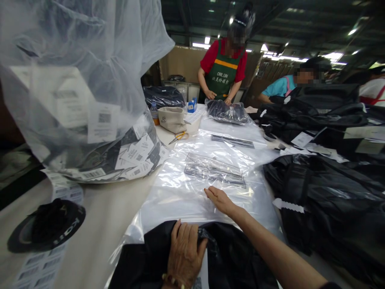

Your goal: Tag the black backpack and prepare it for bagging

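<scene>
My left hand [185, 249] lies flat on a black item of smooth, leather-like material [237, 253] at the bottom of the view, its thumb apart from the fingers. A glossy dark piece shows beside the thumb, and a white tag lies under the wrist. Farther forward, my right hand [221, 199] reaches over a stack of clear plastic bags [168, 200] with its fingers stretched out to the left. Nothing shows in it. Printed dark panels mark the bags. The black item rests over their near end.
At left stand a big translucent sack of tags [99, 100], a sticker strip [45, 265] and a black lettered roll [48, 226]. Yellow-handled scissors [179, 136] lie near a beige pouch [172, 119]. Black bags [327, 200] pile at right. A co-worker [224, 68] handles a plastic-wrapped item opposite.
</scene>
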Available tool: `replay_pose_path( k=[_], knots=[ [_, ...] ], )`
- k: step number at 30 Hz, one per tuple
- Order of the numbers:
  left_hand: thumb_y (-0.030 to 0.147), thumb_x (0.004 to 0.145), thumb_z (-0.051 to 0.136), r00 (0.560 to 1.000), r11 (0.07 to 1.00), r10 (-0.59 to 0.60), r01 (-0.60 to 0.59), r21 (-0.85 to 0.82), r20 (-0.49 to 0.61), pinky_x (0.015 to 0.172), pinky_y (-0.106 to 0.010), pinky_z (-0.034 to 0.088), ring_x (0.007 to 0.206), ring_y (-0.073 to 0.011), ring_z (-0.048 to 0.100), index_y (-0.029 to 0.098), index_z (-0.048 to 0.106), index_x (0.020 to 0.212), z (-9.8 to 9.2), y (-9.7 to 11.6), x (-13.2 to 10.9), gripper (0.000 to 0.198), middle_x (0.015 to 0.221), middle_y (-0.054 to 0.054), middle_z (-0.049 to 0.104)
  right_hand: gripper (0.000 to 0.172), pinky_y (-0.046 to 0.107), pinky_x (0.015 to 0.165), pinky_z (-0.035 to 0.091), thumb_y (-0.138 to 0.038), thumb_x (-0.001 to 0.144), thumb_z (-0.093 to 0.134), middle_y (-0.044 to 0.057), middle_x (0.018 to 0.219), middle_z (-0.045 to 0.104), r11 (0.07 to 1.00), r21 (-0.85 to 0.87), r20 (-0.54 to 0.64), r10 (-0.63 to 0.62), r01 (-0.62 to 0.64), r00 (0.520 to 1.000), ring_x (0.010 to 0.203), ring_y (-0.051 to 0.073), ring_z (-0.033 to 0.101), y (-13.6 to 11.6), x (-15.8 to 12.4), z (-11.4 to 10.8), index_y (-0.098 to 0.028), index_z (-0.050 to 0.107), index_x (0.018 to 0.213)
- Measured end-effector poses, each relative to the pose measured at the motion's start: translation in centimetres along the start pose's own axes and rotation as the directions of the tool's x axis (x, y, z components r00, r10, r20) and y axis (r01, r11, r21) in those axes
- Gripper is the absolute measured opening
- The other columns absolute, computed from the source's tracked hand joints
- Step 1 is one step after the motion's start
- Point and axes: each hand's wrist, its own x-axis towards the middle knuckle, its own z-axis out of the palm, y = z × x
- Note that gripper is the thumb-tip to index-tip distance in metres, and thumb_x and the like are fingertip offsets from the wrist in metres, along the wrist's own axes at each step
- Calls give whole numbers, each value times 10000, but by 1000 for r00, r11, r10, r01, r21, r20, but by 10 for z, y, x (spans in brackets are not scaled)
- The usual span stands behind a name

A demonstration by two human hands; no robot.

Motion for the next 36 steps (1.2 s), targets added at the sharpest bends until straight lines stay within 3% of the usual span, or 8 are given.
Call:
replay_pose_path(
  k=[4, 8, 13, 16, 22, 26, 31, 36],
  knots=[
    [301, 912, 369, 1000, 999, -3, 3, 35, 9, 971, -421, 332, 901, -201, 541, 107, 553, 1020, 1, 0, 1, 288, 898, -67, 614, 306, 279, 657, 359, -424, 879, 391, 12, 684, 545, 1000, 22, 93, -5, 3, 996, 670, 151, 507, -6, -10, -2, -190, 509, 721],
    [323, 919, 343, 999, 998, -25, 22, 60, 45, 958, -431, 345, 906, -198, 544, 107, 517, 1143, 2, 1, 0, 356, 940, -73, 619, 365, 296, 726, 406, -506, 854, 412, 37, 819, 625, 997, 71, 198, -56, 43, 979, 775, 172, 567, -14, -27, -5, -193, 592, 906],
    [296, 905, 376, 999, 999, -18, 16, 38, 43, 959, -440, 352, 913, -204, 545, 110, 548, 1040, 3, 0, -2, 287, 925, -76, 614, 545, 325, 780, 450, -502, 682, 648, 85, 1005, 637, 991, 104, 265, -109, 84, 958, 860, 207, 595, -23, -44, -4, -183, 563, 1116],
    [298, 904, 375, 999, 999, -21, 19, 47, 44, 957, -441, 358, 886, -209, 544, 98, 548, 1003, 2, 0, -1, 283, 868, -78, 602, 441, 306, 778, 458, -423, 763, 570, 98, 1010, 649, 991, 65, 321, -132, 117, 938, 871, 200, 608, -32, -49, -4, -167, 569, 1122],
    [341, 912, 366, 999, 994, -13, 8, 108, 45, 937, -419, 376, 924, -208, 540, 37, 423, 1233, 1, -1, 1, 446, 1011, -119, 607, 266, 237, 680, 426, -269, 788, 516, 83, 878, 685, 979, -79, 398, -141, 187, 906, 775, 175, 612, -44, -48, -6, -137, 655, 973],
    [332, 906, 379, 998, 994, -16, 10, 106, 57, 931, -429, 389, 967, -217, 540, 58, 369, 1286, 1, -2, 0, 469, 1108, -137, 588, 260, 228, 628, 392, -215, 827, 437, 68, 769, 688, 973, -157, 363, -102, 168, 926, 687, 151, 598, -44, -46, 4, -144, 686, 797],
    [313, 892, 404, 999, 996, -32, 29, 79, 37, 927, -447, 411, 970, -229, 541, 56, 372, 1275, 1, -1, -2, 462, 1088, -140, 593, 259, 254, 668, 391, -182, 832, 405, 85, 820, 683, 973, -210, 179, -55, 93, 982, 746, 171, 603, -38, -42, 9, -157, 663, 841],
    [310, 894, 406, 999, 997, -36, 34, 67, 37, 937, -445, 410, 945, -220, 541, 46, 453, 1186, 0, 0, -1, 396, 1008, -118, 607, 157, 238, 648, 405, -170, 774, 503, 23, 748, 675, 989, -140, 65, -44, 53, 997, 688, 144, 593, -33, -39, 2, -200, 655, 801]
  ],
)
